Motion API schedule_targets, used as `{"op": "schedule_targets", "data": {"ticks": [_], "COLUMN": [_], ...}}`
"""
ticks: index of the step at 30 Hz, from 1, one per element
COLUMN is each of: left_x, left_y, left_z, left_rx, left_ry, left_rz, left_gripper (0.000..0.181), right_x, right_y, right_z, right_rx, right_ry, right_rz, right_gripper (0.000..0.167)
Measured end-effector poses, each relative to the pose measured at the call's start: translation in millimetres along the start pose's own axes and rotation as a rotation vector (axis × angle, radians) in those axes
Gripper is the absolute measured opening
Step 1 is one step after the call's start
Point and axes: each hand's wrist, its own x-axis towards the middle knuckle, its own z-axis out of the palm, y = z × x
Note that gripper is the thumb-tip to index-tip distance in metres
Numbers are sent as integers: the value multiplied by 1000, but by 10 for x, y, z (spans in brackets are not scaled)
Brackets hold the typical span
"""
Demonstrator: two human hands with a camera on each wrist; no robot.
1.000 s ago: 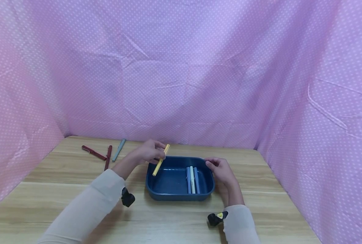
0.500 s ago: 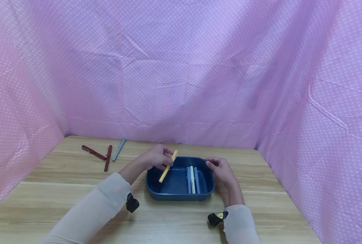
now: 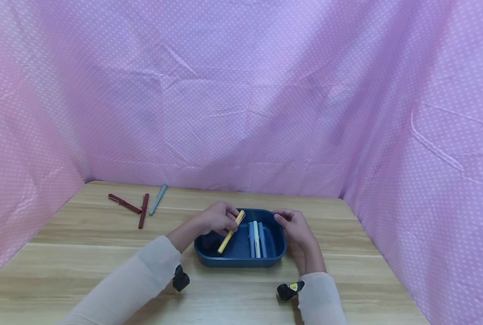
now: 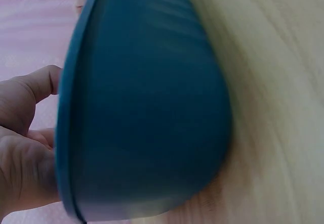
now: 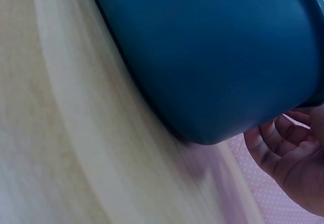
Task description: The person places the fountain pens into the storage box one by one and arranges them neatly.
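My left hand [image 3: 218, 217] pinches a yellow pen [image 3: 227, 241] with a clip, tilted over the left half of a dark blue box [image 3: 241, 262]. Its lower end is inside the box outline; whether it touches the floor I cannot tell. At the box's right back corner, my right hand [image 3: 297, 227] grips the rim between thumb and fingers. Inside, on the right, a blue pen [image 3: 251, 243], a pale cream pen [image 3: 257, 243] and another blue pen [image 3: 263, 243] lie side by side. In the left wrist view, the box wall [image 4: 147, 102] hides the yellow pen.
Two dark red pens, one slanted [image 3: 124, 204] and one nearly upright in view [image 3: 143, 211], lie at the table's back left. A grey-green pen [image 3: 158, 200] is beside them. Pink dotted cloth [image 3: 241, 113] hangs behind the wooden table [image 3: 347, 253] and along its sides.
My left hand has carried the yellow pen rightward and toward me, from the box's back left rim to over its interior. The right hand and box have stayed in place.
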Motion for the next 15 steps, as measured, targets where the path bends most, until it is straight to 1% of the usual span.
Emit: {"op": "schedule_targets", "data": {"ticks": [6, 10, 15], "left_x": [12, 37, 55], "left_y": [-37, -73, -95], "left_z": [98, 155, 209], "left_rx": [10, 26, 48], "left_ry": [-19, -18, -1], "left_rz": [-4, -24, -60], "left_gripper": [39, 40, 40], "right_x": [-2, -6, -4], "right_y": [0, 4, 3], "right_z": [0, -8, -12], "right_rx": [2, 1, -2], "right_ry": [-1, -5, -10], "right_rz": [0, 9, 16], "right_gripper": [25, 25, 26]}}
